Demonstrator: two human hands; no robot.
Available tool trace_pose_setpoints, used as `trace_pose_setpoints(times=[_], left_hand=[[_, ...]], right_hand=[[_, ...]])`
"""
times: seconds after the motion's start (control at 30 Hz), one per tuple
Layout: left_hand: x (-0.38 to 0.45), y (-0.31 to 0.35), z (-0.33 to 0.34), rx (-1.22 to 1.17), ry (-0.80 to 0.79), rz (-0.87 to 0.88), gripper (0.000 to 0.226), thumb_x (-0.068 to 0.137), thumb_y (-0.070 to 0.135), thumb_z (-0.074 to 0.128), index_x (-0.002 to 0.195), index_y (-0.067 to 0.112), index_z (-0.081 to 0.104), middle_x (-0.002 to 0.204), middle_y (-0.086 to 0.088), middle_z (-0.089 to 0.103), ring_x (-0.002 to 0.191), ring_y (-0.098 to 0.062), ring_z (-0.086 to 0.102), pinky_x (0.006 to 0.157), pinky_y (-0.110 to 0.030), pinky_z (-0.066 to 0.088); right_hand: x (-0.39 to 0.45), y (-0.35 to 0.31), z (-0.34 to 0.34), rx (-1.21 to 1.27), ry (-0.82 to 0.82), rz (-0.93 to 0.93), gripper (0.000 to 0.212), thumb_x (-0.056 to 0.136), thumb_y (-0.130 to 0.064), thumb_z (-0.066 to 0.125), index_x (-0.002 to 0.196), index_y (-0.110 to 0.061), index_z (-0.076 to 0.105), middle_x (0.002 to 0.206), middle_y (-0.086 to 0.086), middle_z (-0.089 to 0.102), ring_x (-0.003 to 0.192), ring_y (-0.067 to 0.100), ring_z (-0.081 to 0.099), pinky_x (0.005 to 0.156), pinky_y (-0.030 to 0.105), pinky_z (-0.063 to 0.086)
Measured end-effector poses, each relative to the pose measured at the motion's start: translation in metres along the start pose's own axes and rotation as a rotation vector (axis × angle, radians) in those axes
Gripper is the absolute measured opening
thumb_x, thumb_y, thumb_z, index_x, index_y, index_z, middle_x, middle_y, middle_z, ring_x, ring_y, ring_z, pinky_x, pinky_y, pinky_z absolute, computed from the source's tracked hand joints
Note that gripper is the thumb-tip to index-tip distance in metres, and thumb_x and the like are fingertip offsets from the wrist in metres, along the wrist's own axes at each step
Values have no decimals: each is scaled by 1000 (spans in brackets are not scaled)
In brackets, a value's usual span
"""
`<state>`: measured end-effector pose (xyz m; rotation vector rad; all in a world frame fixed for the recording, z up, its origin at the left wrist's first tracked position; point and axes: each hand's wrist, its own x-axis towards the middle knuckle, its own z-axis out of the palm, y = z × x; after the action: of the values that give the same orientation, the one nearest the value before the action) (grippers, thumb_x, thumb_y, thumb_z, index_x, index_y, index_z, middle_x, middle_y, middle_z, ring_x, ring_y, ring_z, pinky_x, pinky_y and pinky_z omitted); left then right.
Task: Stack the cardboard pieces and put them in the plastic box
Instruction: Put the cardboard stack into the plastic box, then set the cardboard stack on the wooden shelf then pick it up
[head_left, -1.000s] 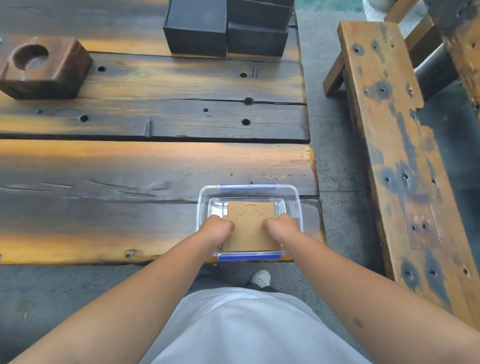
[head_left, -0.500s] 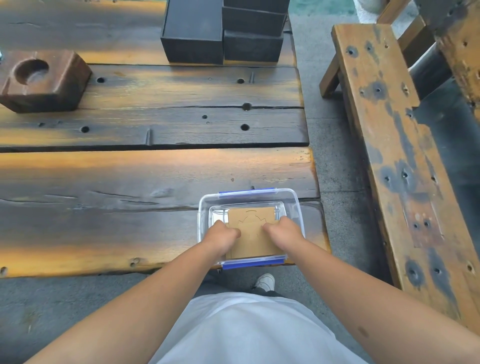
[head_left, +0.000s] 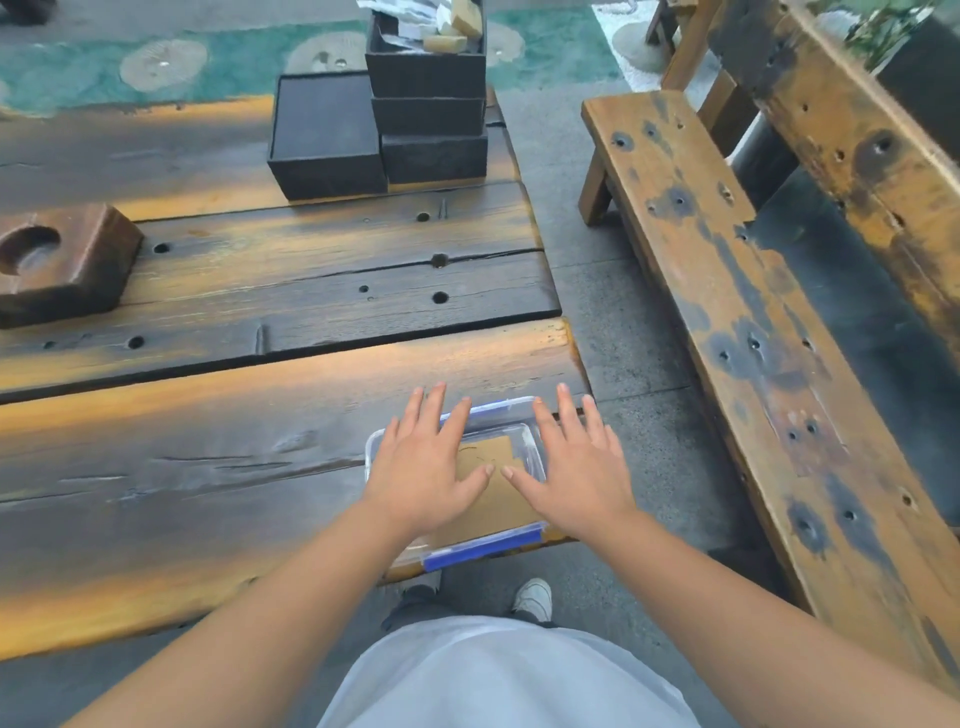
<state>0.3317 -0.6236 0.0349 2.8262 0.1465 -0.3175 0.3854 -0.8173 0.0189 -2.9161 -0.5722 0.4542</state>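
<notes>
No readable text, label, brand or number anywhere; the cardboard pieces (head_left: 493, 467) in the plastic box (head_left: 524, 436) carry only a faint cut outline, no letters; black boxes (head_left: 332, 135) on the wooden table (head_left: 208, 415) are unmarked; bench (head_left: 727, 291) bare of signs.

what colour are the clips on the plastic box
Blue. The near clip on the clear plastic box shows it best in the head view.

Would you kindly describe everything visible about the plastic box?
The plastic box is a clear, shallow rectangle with blue clips on its near and far rims. It has no lid on and sits flat at the table's near right corner. Brown cardboard lies inside. The left hand and right hand are spread open over it.
</notes>
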Motion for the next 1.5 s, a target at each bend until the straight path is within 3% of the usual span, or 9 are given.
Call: trace_pose_setpoints(times=[0.27, 0.5, 0.7, 1.13, 1.27, 1.5], left_hand=[[42, 53, -36, 49, -20, 252, 85, 77, 77, 24, 149, 34, 12, 162, -6, 3, 147, -28, 0, 117, -51, 15], [63, 122, -44, 123, -103, 693, 86, 78, 76, 26, 150, 33, 8, 162, -5, 0, 148, -26, 0, 116, -51, 18], [24, 189, -41, 159, -134, 1078, 86, 75, 75, 29, 149, 34, 15, 161, -5, 5, 147, -26, 5, 113, -52, 26], [-222, 293, 7, 272, -336, 1869, 88, 73, 79, 24, 147, 32, 21, 158, -7, 20, 144, -28, 20, 111, -51, 29], [-324, 296, 21, 277, -407, 2071, 88, 72, 80, 23, 148, 35, 17, 159, -5, 19, 144, -27, 20, 112, -53, 28], [-517, 268, 32, 219, -504, 2429, 86, 75, 77, 30, 148, 34, 18, 158, -4, 20, 144, -24, 20, 110, -52, 31]], right_hand=[[-36, 49, -26, 2, 48, 255, 97, 73, -88, 12, 153, -34, 3, 164, 0, -7, 149, 28, -1, 117, 54, 14], [-118, 61, -25, 97, 135, 652, 97, 71, -87, 10, 153, -34, 7, 164, -1, -5, 150, 26, -1, 117, 54, 11], [-219, 36, -15, 174, 227, 1019, 96, 72, -86, 16, 152, -33, 13, 164, -2, 0, 149, 27, 6, 117, 53, 13], [-471, -94, 32, 319, 387, 1723, 88, 79, -81, 29, 150, -30, 24, 164, 1, 12, 147, 26, 16, 115, 51, 16], [-541, -156, 51, 341, 427, 1887, 92, 74, -84, 20, 149, -31, 26, 163, 1, 16, 147, 27, 18, 115, 52, 17], [-665, -283, 83, 353, 494, 2237, 91, 74, -84, 24, 148, -31, 28, 162, -2, 20, 147, 24, 20, 116, 52, 17]])
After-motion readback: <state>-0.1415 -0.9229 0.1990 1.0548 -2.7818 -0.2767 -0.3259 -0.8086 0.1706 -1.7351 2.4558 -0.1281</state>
